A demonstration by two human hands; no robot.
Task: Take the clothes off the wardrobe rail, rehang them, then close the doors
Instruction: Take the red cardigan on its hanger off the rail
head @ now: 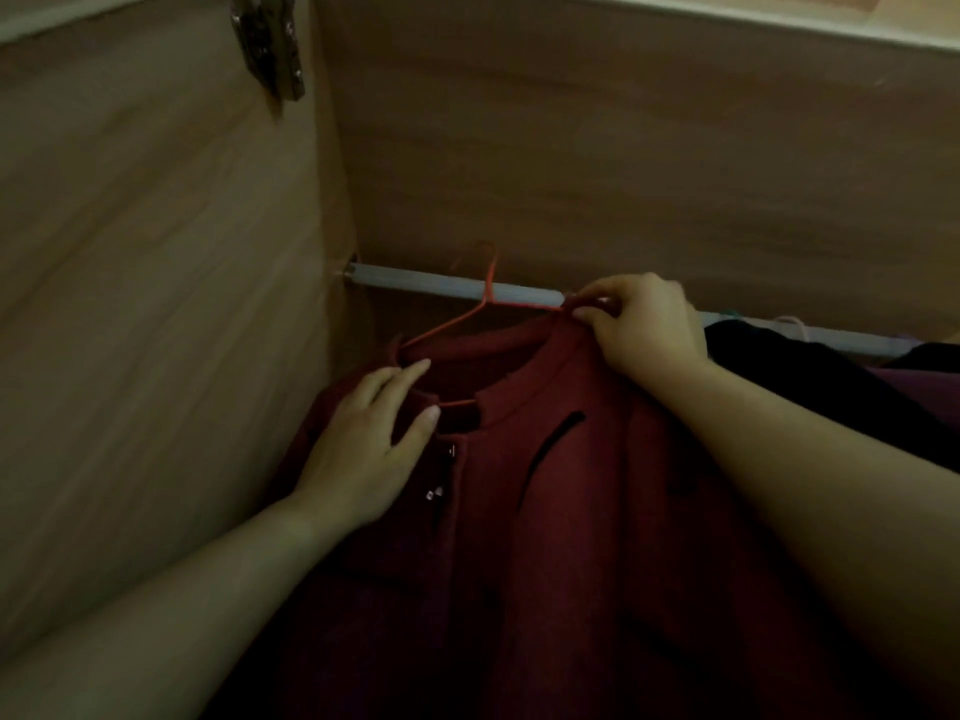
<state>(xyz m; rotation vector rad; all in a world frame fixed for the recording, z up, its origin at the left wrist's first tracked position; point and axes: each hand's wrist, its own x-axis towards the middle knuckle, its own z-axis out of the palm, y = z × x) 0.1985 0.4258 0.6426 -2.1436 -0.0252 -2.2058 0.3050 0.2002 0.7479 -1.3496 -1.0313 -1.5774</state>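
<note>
In the head view, your wardrobe is a box of pale wood-grain laminate: a smooth side panel [156, 252] on the left meets the back panel [623, 174] at a straight corner. A shiny metal hinge [270, 44] sits near the top, blurred and cut off by the frame's edge. A slim, pale grey rail [426, 280] runs from the side panel to the right, where your right hand and some clothes hide part of it.

The dark red coat [545, 485] is thick, matte and felt-like, with a round band collar, a slanted slit and small glinting fasteners [434, 493] down its front. It sits on a thin orange wire hanger [487, 293], low and just in front of the rail. The hook crosses the rail, but in the dim light you cannot tell whether it is seated on it. The coat's lower part runs out of frame.

Your left hand [363, 449] lies flat on the coat's left shoulder, fingers straight, its grip slack and holding nothing. Your right hand [644, 324] has a pinching grip on the collar edge at the hanger's right end.

Further right hang dark clothes [779, 356], too shadowed to tell apart.
</note>
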